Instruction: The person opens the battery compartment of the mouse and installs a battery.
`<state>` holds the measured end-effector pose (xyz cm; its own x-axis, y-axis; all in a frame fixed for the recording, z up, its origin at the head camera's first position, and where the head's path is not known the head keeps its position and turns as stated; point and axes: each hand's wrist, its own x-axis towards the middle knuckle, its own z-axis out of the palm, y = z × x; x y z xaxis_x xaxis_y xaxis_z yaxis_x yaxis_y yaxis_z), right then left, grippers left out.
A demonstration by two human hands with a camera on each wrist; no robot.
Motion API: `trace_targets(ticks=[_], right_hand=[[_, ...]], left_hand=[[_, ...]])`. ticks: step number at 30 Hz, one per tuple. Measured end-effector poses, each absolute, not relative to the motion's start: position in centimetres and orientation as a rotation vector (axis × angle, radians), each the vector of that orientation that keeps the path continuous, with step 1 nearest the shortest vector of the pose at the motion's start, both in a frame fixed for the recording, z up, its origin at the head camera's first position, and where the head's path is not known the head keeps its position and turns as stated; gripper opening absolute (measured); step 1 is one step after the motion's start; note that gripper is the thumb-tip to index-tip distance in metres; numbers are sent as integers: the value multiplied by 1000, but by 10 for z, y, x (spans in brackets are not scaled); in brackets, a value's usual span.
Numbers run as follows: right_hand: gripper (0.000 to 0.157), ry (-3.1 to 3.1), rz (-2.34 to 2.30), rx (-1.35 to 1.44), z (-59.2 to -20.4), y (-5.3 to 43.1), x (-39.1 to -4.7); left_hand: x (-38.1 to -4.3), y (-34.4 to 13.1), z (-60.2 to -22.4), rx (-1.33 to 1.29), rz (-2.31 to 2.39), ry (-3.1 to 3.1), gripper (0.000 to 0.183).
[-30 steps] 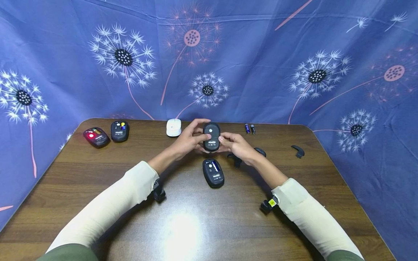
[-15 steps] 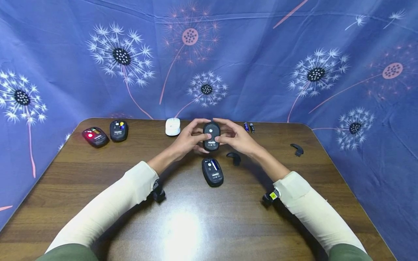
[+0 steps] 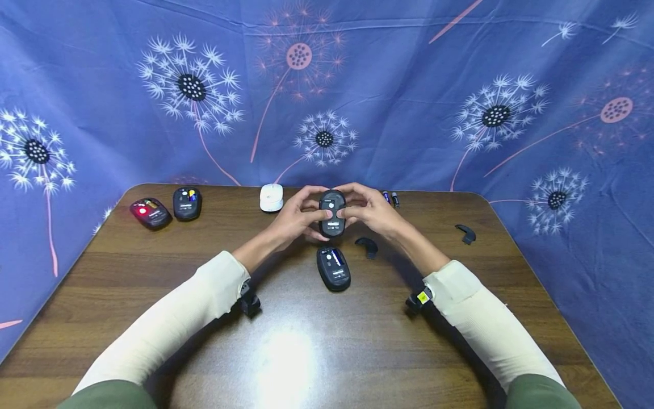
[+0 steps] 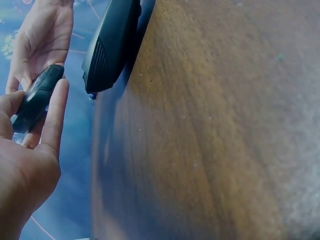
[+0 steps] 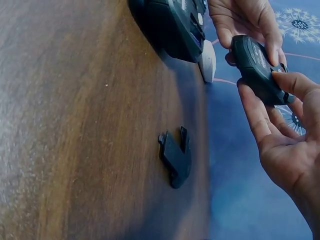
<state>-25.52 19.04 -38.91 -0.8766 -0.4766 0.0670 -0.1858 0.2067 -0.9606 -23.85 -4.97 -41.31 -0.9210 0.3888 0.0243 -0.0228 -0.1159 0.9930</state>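
Observation:
Between both hands, above the table, a black computer mouse [image 3: 333, 213] is held upright with its underside facing me. The left hand [image 3: 295, 217] grips its left side, thumb on the underside. My right hand [image 3: 377, 211] grips the other side, its thumb opposite the left one. In the right wrist view the fingers of both hands surround the mouse [image 5: 257, 70]. Just below lies a second black mouse [image 3: 334, 270], underside up, with a battery showing in its bay. A curved black cover [image 3: 367, 247] lies to its right. Whether the held mouse contains a battery, I cannot tell.
At the back left lie a mouse with a glowing red light [image 3: 150, 213] and a black mouse [image 3: 187, 204] with a battery visible. A white mouse [image 3: 271, 197] stands near the back edge. Two loose batteries [image 3: 395, 200] and another black cover [image 3: 466, 234] lie rightward.
The right hand's fingers have moved up around the far side of the mouse, and its thumb has come onto the underside. The left hand keeps its grip.

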Motion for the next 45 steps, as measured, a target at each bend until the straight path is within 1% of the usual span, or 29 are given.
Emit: trace_targets(ticks=[6,15,23,30,35,39,45], right_hand=[[52,2213,-1747,-610,-391,189,-254],[43,2475,-1691,-669,-395,184,-253],[37,2626,-1803,-657,-390,180,-253],[35,2581,-1995,-538,-386,187,-255],[41,2466,-2069,-406,-391,199,-254],[44,2429,-1958,-333,-399,210,-248],[41,2470,-1619,-336,-409,223,-235]], left_hand=[[-238,-50,-417,367,2125,1859,60],[-238,-51,-419,360,2120,1852,62],[-240,-50,-417,371,2130,1852,60],[-241,-51,-417,366,2116,1872,59],[-240,-53,-417,353,2120,1882,59],[-240,-54,-416,352,2113,1894,59],[-240,-57,-416,354,2113,1913,59]])
